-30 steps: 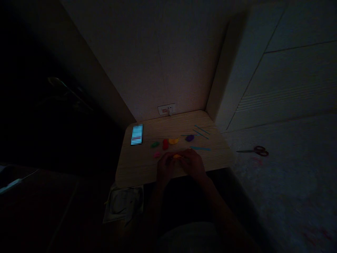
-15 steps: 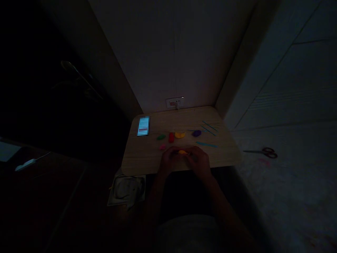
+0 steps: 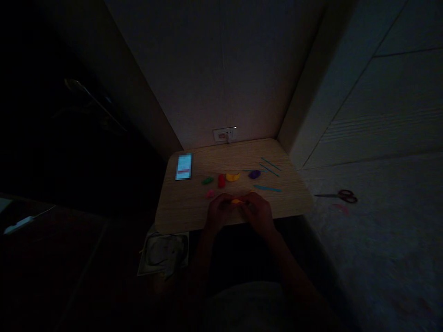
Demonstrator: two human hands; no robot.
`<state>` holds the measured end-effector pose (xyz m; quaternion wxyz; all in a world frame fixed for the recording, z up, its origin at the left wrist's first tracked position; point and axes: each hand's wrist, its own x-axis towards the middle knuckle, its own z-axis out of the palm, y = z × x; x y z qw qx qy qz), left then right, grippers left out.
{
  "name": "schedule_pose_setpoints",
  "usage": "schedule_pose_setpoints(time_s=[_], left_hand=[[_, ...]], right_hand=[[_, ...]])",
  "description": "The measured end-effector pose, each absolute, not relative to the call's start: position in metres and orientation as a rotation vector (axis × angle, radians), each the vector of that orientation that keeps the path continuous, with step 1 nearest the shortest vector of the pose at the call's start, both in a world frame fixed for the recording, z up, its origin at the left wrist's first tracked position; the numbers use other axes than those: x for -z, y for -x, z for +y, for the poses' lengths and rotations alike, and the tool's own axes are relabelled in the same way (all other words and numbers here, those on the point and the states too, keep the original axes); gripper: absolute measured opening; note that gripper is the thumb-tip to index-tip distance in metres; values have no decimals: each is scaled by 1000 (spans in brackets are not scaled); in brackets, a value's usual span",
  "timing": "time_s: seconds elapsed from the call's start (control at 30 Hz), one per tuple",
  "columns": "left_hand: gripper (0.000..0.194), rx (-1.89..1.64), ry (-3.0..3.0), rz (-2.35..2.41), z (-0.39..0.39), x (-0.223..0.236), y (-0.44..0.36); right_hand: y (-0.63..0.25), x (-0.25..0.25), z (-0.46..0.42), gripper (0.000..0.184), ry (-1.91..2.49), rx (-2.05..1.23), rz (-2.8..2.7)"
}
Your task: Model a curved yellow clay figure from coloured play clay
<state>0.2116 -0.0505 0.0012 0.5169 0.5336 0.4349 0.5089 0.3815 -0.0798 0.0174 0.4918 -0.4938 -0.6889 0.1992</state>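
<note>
Between the fingertips of my left hand (image 3: 218,210) and my right hand (image 3: 256,211) is a small orange lump of modelling clay (image 3: 236,201). Both hands are closed on it, over the near edge of the table. Just beyond them lie a pink clay piece (image 3: 210,194), a green one (image 3: 207,181), a red one (image 3: 221,180), a yellow curved one (image 3: 232,177) and a purple one (image 3: 254,174). A flat blue modelling tool (image 3: 267,188) rests to the right of these. Dim light hides the finger details.
The small wooden table (image 3: 173,207) stands against a wall with a socket (image 3: 224,134). A lit phone (image 3: 183,166) lies at its left, thin blue sticks (image 3: 271,163) at its right. Scissors (image 3: 341,196) lie off the table's right side. A pale square object (image 3: 163,253) is below left.
The whole view has shifted slightly, so things sit a little further left. Both hands stay together around the orange clay, with the fingers moved only slightly.
</note>
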Motion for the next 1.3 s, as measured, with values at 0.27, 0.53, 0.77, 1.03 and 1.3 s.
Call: schedule_pose_setpoints(time_s=[0.27, 0.53, 0.77, 1.03, 1.3], left_hand=[[33, -1205, -1314, 1037, -53, -7, -213], [28, -1281, -1408, 1056, -51, 0, -208], [28, -1288, -1339, 1069, -50, -1, -208], [24, -1293, -1387, 988, -50, -2, -209], [29, -1345, -1443, 940, -49, -2, -211]], right_hand=[[-376, -17, -79, 19, 1173, -698, -1459], [-371, -14, -77, 21, 1174, -921, -1130], [-367, -21, -83, 18, 1197, -712, -1400], [-371, -17, -82, 13, 1247, -670, -1458], [-370, -17, -82, 23, 1266, -771, -1378]])
